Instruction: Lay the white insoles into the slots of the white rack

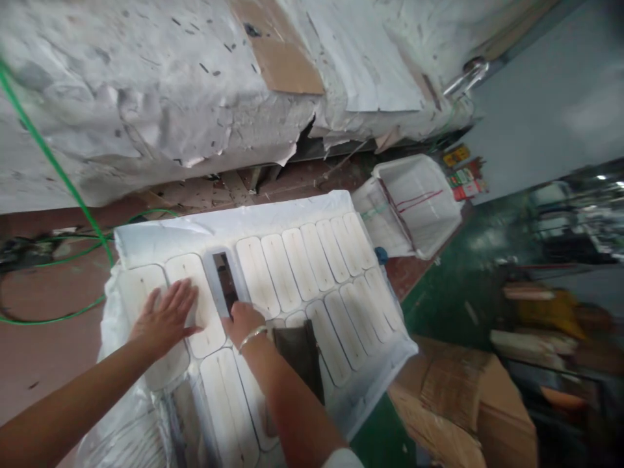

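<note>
White rounded-rectangular pieces (pixel 266 276), with thin dark edges, stand packed in rows inside a big box lined with white sheeting (pixel 166 237). My left hand (pixel 168 315) lies flat with fingers spread across two of the larger pieces at the left. Beside it, my right hand (pixel 244 322), wearing a bracelet, has its fingers curled at the near end of a narrow dark strip (pixel 224 276). That strip lies along a pale piece between the rows; its exact kind is unclear. A dark grey flat panel (pixel 299 357) is partly hidden by my right forearm.
A long surface covered in white sheeting (pixel 146 117) runs across the back, with cardboard (pixel 283 49) and dark scraps on it. A white plastic basket (pixel 424 201) stands beyond the box. Cardboard boxes (pixel 453 396) are at the right. A green cord (pixel 58 169) hangs at left.
</note>
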The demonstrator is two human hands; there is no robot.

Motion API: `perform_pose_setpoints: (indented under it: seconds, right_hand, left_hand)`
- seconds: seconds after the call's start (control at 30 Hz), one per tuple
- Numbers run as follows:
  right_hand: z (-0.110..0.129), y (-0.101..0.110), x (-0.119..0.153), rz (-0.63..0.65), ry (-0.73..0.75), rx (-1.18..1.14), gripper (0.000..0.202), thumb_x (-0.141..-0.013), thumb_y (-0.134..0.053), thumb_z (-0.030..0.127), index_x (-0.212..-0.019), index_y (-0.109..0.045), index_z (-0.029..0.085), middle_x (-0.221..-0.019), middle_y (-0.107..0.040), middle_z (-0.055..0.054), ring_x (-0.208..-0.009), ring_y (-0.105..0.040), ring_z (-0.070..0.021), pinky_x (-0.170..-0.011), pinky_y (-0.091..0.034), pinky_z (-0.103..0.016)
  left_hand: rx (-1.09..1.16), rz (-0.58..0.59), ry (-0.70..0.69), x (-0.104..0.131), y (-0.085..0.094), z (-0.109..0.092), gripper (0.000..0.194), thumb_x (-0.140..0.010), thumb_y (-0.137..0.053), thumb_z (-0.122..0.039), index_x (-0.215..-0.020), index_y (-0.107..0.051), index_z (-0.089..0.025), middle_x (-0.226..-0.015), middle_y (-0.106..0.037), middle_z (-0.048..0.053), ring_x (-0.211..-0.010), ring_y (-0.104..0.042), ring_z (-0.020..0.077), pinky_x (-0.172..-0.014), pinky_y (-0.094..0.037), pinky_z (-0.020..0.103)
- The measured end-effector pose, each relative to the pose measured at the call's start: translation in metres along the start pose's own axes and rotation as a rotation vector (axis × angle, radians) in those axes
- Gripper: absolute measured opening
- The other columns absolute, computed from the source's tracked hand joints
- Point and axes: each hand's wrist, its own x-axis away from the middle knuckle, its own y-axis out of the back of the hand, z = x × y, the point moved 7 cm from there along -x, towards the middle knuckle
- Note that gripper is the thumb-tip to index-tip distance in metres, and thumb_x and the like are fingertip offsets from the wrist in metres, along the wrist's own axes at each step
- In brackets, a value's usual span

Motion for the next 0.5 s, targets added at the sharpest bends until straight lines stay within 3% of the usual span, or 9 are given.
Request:
perform_pose_setpoints:
  seconds: [0.1, 0.17, 0.23, 0.3, 0.37, 0.43, 0.5]
  right_hand:
    - [-0.064, -0.018, 0.069, -0.133, -0.138, -0.014, 0.039, -0.086, -0.054, 0.034, -0.119, -0.051, 0.013, -0.114, -0.058, -0.012, -0.104, -0.055, -0.0216, -0.090, -0.047, -0.038]
    - [-0.113, -0.024, 0.116, -0.396, -0.277, -0.029, 0.050, -0.080, -0.060, 0.030, -0.123, -0.048, 0.007, -0.122, -0.054, -0.018, -0.116, -0.048, -0.0273, -0.099, -0.042, -0.041]
    - [-0.154, -0.035, 0.146, -0.533, -0.352, -0.009, 0.061, -0.077, -0.062, 0.032, -0.129, -0.044, 0.005, -0.134, -0.044, -0.022, -0.126, -0.039, -0.0319, -0.103, -0.037, -0.045]
    - [-0.188, -0.046, 0.156, -0.499, -0.435, -0.055, 0.068, -0.076, -0.063, 0.031, -0.131, -0.040, -0.001, -0.135, -0.043, -0.024, -0.126, -0.040, -0.0325, -0.104, -0.036, -0.044]
    - [-0.212, -0.053, 0.154, -0.387, -0.514, -0.132, 0.071, -0.073, -0.065, 0.027, -0.131, -0.038, -0.004, -0.130, -0.048, -0.024, -0.122, -0.045, -0.0322, -0.103, -0.037, -0.042]
    - [-0.220, -0.052, 0.149, -0.278, -0.545, -0.209, 0.064, -0.073, -0.062, 0.021, -0.129, -0.042, -0.003, -0.122, -0.055, -0.022, -0.115, -0.051, -0.0315, -0.099, -0.040, -0.041]
    - [-0.215, -0.042, 0.148, -0.227, -0.502, -0.250, 0.045, -0.077, -0.054, 0.019, -0.118, -0.052, 0.000, -0.111, -0.059, -0.020, -0.107, -0.055, -0.0311, -0.095, -0.042, -0.042]
  left_hand:
    - [0.062, -0.020, -0.030, 0.000, 0.003, -0.002, 0.067, -0.090, -0.020, -0.050, -0.147, -0.005, -0.017, -0.151, -0.012, 0.013, -0.137, -0.017, 0.0329, -0.108, -0.004, 0.059]
    - [0.060, -0.024, -0.046, -0.002, 0.007, -0.003, 0.067, -0.090, -0.021, -0.050, -0.147, -0.001, -0.019, -0.151, -0.011, 0.013, -0.136, -0.020, 0.0341, -0.107, -0.003, 0.061]
    - [0.057, -0.030, -0.042, -0.002, 0.011, -0.004, 0.066, -0.090, -0.024, -0.044, -0.147, -0.004, -0.017, -0.150, -0.013, 0.015, -0.135, -0.022, 0.0349, -0.107, -0.002, 0.061]
    - [0.068, -0.019, -0.037, -0.001, 0.012, -0.009, 0.061, -0.089, -0.026, -0.036, -0.145, -0.019, -0.012, -0.148, -0.019, 0.017, -0.134, -0.024, 0.0352, -0.107, -0.003, 0.062]
    - [0.102, 0.018, -0.056, 0.003, 0.009, -0.022, 0.055, -0.088, -0.028, -0.031, -0.136, -0.039, -0.009, -0.145, -0.028, 0.017, -0.132, -0.027, 0.0359, -0.106, -0.005, 0.063]
    - [0.208, 0.084, -0.075, 0.010, 0.003, -0.044, 0.049, -0.087, -0.034, -0.034, -0.126, -0.052, -0.011, -0.139, -0.039, 0.016, -0.129, -0.034, 0.0359, -0.106, -0.013, 0.062]
    - [0.430, 0.177, -0.014, 0.019, -0.005, -0.072, 0.048, -0.085, -0.044, -0.042, -0.123, -0.056, -0.015, -0.132, -0.049, 0.014, -0.123, -0.043, 0.0325, -0.106, -0.026, 0.054]
